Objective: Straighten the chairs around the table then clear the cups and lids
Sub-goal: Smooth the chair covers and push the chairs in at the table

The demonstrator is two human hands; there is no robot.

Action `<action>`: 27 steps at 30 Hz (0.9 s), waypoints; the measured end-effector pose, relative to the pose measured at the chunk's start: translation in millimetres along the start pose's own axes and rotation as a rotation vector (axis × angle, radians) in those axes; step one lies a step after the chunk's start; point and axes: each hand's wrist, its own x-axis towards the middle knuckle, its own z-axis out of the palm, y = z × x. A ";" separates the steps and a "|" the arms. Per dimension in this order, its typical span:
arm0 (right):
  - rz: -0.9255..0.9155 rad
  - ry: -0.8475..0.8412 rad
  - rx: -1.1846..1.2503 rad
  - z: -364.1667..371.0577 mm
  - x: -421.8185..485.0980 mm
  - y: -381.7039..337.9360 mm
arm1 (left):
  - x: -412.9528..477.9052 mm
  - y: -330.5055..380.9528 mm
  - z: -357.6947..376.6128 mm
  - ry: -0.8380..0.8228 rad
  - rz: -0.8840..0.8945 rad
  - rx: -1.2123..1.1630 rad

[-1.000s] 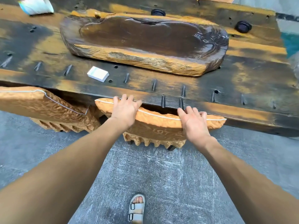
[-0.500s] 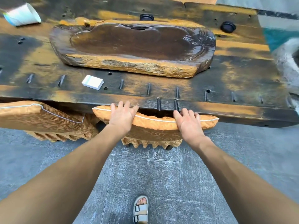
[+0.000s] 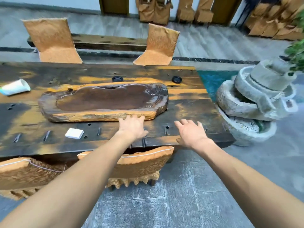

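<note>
A chair with an orange cushioned back stands pushed in under the near edge of the dark wooden table. My left hand and my right hand hover open above the table edge, off the chair. A second orange chair stands at the near left. Two more chairs, one at far left and one further right, face me across the table. A white paper cup lies on its side at the table's left. Two black lids, one behind the tray and one to its right, rest on the far side.
A large carved wooden tea tray fills the table's middle. A small white box lies near the front edge. A stone fountain stands right of the table, with plant leaves above it. More chairs line the back wall.
Both hands have let go of the near chair's back and lifted forward over the table edge. My view has tilted up, showing the far chairs and the room.
</note>
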 end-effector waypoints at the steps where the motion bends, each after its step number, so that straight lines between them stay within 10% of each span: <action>1: 0.030 0.048 0.007 -15.4 -8.5 20.2 | 1.2 16.4 -18.0 0.034 0.013 0.005; 18: 0.215 0.405 0.173 -71.2 -89.1 383.6 | 15.4 379.1 -159.3 0.333 0.090 -0.157; 27: 0.110 0.509 0.242 -88.2 -63.8 482.6 | 38.9 445.3 -184.7 0.404 -0.066 -0.271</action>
